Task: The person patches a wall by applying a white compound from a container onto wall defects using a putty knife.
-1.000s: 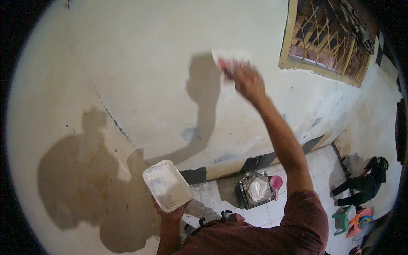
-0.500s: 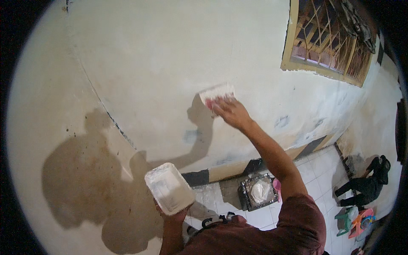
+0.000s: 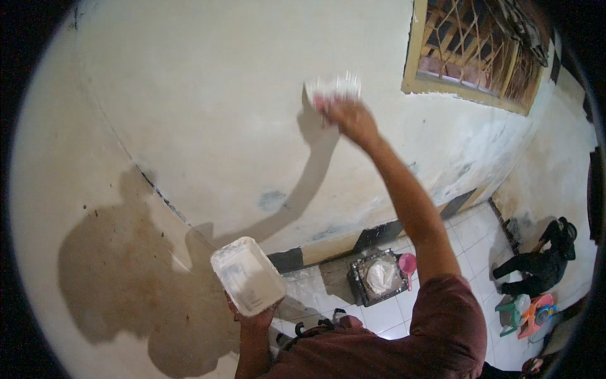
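Head view: a stained cream plaster wall fills most of the scene, its outer reaches cut off by the dark fisheye rim. White floor tiles spread from three to five o'clock. At two o'clock is a yellow-framed window with a lattice grille, its top cropped. Past three o'clock, a person in black clothing leans over, hands hard to make out. Towards five o'clock stands a square black container with a white mass inside.

At seven o'clock, the left hand holds an off-white rectangular plastic tray by its lower end, most of that grip hidden behind it. The tray's long axis runs from eleven to five o'clock; its hollow side faces the camera, coated in pale paste with a greyish patch.

Just past twelve o'clock, the right hand grips a wide scraper with a red handle. Its broad pale edge points to twelve, its width running nine to three; blur hides whether it touches the wall.
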Tool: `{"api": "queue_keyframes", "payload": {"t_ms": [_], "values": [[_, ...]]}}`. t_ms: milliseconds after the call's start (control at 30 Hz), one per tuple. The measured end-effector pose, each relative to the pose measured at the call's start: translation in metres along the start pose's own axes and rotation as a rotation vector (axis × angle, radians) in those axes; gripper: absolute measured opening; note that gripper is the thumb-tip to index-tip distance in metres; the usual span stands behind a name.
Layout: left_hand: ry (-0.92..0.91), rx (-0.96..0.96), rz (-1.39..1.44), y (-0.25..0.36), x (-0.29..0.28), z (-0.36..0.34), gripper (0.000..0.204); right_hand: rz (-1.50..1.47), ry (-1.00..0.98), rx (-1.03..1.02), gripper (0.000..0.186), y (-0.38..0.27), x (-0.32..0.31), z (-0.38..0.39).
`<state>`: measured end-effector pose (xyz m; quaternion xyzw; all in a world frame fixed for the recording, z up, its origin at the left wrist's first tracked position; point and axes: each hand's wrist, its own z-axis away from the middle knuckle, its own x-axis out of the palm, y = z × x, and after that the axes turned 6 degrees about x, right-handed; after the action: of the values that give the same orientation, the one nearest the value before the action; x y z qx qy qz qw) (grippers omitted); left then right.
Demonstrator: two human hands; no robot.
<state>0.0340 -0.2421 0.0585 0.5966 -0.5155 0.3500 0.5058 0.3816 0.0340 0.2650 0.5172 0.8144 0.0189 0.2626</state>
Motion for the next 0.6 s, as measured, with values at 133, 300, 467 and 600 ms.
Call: {"api": "queue_keyframes", "payload": {"t_ms": [133, 300, 467, 600], "values": [[0.209, 0.048, 0.097, -0.003, -0.013, 0.001, 0.081, -0.049, -0.122, 0.04, 0.046, -0.049, 0.004, 0.074], [0.152, 0.066, 0.164, -0.002, -0.018, -0.001, 0.077, 0.08, -0.005, 0.084, 0.038, -0.023, -0.01, -0.005], [0.111, 0.013, 0.0, 0.001, -0.02, -0.002, 0.069, 0.086, 0.038, -0.009, 0.04, -0.024, 0.026, -0.059], [0.214, 0.065, 0.053, -0.001, -0.024, 0.003, 0.075, 0.062, -0.367, 0.037, 0.054, -0.079, 0.038, 0.013]]}}
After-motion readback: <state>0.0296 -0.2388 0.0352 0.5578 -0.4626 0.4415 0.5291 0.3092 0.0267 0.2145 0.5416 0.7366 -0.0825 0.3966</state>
